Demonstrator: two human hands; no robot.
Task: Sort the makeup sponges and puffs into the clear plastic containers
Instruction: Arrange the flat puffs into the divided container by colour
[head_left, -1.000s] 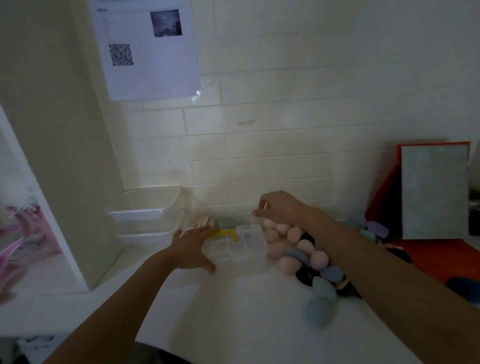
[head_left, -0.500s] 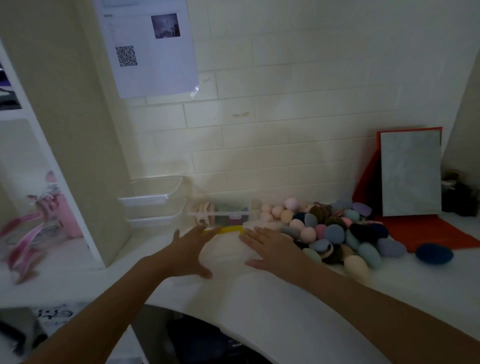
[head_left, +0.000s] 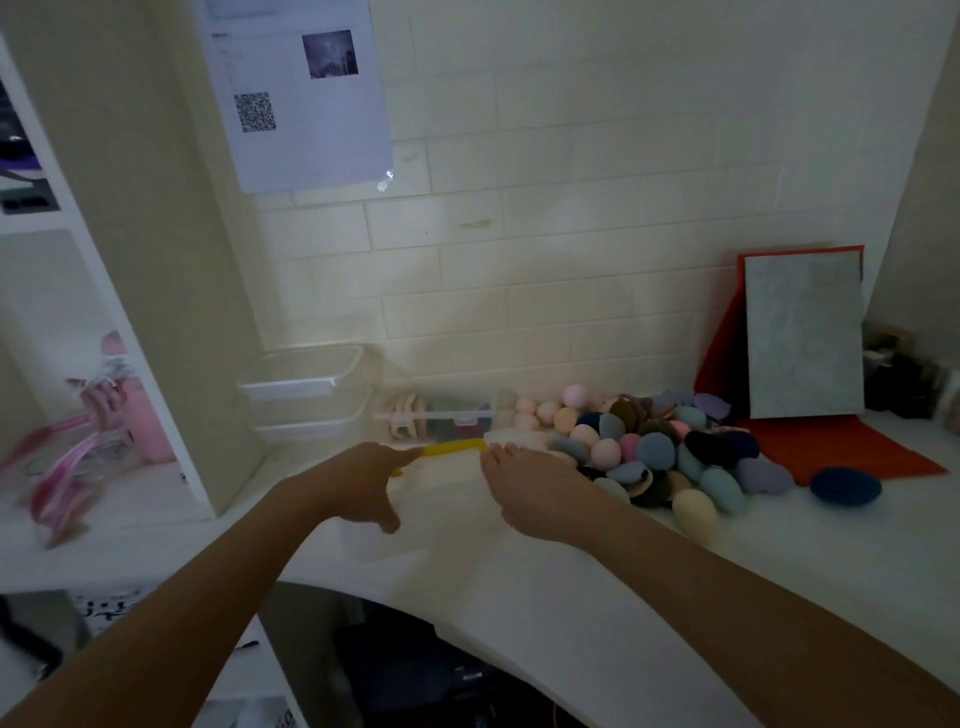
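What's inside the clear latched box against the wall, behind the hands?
In the box: peach puffs at left, then greenish shapes and dark red ones; blur hides their number and kind.

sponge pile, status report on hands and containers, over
Both open: left hand, right hand, fingers straight, no sponge held. Unsorted sponge pile on counter beside right hand. Beyond left hand, stacked clear containers at the wall. Nothing blocks the pile.

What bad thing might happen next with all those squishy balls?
The right hand lies close beside the sponge pile; a bump might send round ones rolling off the counter. The clear box that the left hand touches sits near the counter's curved front edge, so a pull might slide it off.
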